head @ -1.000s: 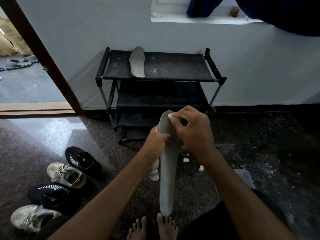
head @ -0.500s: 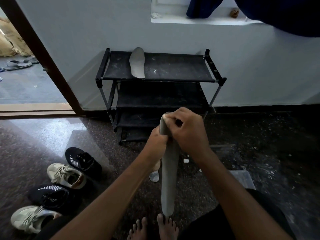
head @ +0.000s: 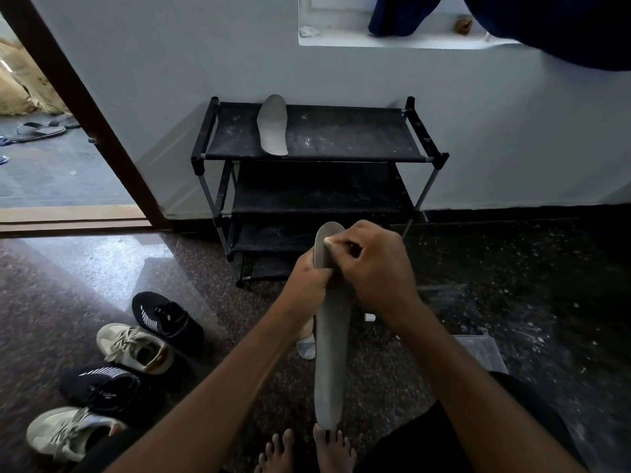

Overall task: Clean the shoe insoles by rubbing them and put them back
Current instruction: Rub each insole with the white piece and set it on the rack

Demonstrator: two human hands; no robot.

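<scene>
A grey insole is held upright in front of the shoe rack, with its lower end just above the bare feet. It is gripped near its upper part by the left hand, the fingers curled round its edge. A small pale object, perhaps an eraser or a bit of cloth, is pinched in the right hand and pressed against the insole's top. A second insole is laid on the rack's top shelf. Four shoes are set on the floor at the left.
</scene>
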